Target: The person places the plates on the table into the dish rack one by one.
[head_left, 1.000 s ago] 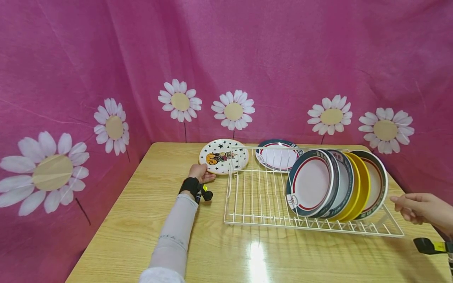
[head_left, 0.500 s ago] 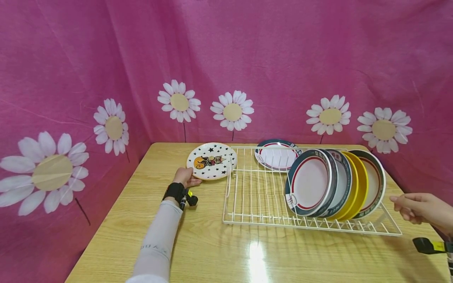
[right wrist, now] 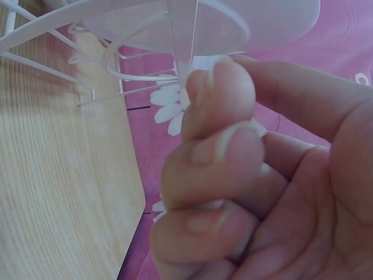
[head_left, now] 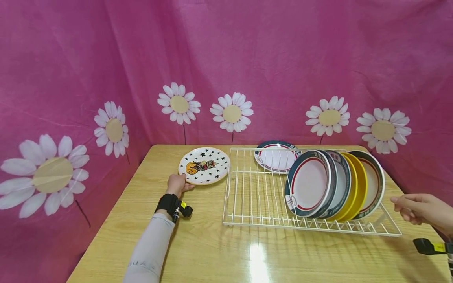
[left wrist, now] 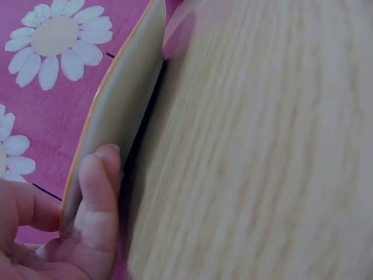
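A white plate (head_left: pixel 204 166) with black stars, an orange rim and a cat-and-pumpkin picture is held by my left hand (head_left: pixel 177 184) at its near-left edge. In the left wrist view, fingers (left wrist: pixel 99 186) lie against the plate's pale underside (left wrist: pixel 119 99), with the thumb at the rim; the plate is tilted over the wooden table (left wrist: pixel 250 140). My right hand (head_left: pixel 422 210) hovers off the right end of the white wire dish rack (head_left: pixel 255 224). Its fingers (right wrist: pixel 201 169) are loosely curled with nothing between them, near the rack's end and a plate in the right wrist view.
Several plates stand on edge in the rack's right half: blue-rimmed white ones (head_left: pixel 311 184) and yellow ones (head_left: pixel 361 184). Another blue-rimmed plate (head_left: pixel 270 159) lies flat behind the rack. A pink curtain (head_left: pixel 276 70) with daisies borders the table's back and sides.
My left hand has drawn the starry plate leftward and nearer, from behind the rack's left corner to beside it. The right hand and the racked plates have stayed put.
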### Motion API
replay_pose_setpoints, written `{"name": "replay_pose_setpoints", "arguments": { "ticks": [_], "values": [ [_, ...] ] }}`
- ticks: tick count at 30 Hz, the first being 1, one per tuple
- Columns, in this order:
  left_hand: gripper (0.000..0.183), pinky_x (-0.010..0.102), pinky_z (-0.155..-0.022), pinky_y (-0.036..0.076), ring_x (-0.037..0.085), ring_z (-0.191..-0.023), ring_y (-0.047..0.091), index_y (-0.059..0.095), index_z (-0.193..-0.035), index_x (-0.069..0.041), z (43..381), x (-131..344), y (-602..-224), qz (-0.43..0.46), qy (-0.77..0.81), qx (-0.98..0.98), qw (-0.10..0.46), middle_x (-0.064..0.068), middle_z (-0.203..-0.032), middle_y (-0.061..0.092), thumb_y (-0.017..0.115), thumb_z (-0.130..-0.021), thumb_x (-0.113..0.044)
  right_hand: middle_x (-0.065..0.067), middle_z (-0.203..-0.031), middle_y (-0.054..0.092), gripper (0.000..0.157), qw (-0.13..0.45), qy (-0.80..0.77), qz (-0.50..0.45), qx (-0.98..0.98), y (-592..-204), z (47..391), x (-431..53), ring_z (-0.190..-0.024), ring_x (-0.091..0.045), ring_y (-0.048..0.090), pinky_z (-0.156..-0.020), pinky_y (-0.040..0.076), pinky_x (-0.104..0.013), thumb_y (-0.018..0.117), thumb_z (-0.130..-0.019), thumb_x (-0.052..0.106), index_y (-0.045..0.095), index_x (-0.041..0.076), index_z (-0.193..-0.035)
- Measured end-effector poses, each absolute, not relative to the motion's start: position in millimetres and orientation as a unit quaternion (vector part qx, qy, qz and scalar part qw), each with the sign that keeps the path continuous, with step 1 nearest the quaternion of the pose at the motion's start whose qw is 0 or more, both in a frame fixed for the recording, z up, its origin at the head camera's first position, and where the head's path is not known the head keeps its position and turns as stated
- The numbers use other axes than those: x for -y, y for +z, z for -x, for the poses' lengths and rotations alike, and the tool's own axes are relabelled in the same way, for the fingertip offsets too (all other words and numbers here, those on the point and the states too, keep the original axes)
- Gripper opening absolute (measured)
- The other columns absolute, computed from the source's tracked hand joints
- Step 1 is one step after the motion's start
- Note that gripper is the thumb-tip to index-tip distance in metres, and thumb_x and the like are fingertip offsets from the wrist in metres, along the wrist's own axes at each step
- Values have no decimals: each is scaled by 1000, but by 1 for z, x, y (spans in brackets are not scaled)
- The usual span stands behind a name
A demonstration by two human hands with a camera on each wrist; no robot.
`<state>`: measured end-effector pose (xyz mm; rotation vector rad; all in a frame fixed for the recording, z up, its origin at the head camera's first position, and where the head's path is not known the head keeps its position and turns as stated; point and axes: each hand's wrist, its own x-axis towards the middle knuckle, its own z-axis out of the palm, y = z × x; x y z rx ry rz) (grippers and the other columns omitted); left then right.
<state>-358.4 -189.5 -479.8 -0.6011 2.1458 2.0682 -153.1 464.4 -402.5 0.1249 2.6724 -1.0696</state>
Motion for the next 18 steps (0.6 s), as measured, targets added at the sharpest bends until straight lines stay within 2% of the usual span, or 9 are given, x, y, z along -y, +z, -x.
{"name": "replay_pose_setpoints", "arguments": {
  "ticks": [5, 13, 18],
  "values": [
    [46, 22, -59, 57, 10, -49, 63, 36, -138, 14, 351, 192, -475, 200, 677, -708, 23, 10, -72, 56, 39, -102, -15, 5, -65, 51, 43, 128, -380, -46, -915, -404, 154, -469, -57, -10, 46, -53, 42, -27, 34, -107, 35, 57, 4, -89],
    [42, 26, -67, 59, 11, -53, 65, 41, -132, 15, 343, 194, -463, 193, 686, -701, -8, 17, -87, 55, 39, -101, -14, 5, -66, 50, 43, 115, -383, -40, -916, -404, 155, -478, -57, -10, 46, -53, 42, -27, 34, -107, 35, 57, 3, -89],
    [32, 33, -75, 59, 12, -55, 67, 49, -118, 11, 344, 195, -453, 178, 695, -696, -25, 13, -84, 58, 41, -100, -15, 5, -62, 49, 42, 80, -399, -34, -913, -397, 155, -484, -52, -12, 45, -48, 40, -28, 36, -107, 32, 58, 5, -83]
  ]
}}
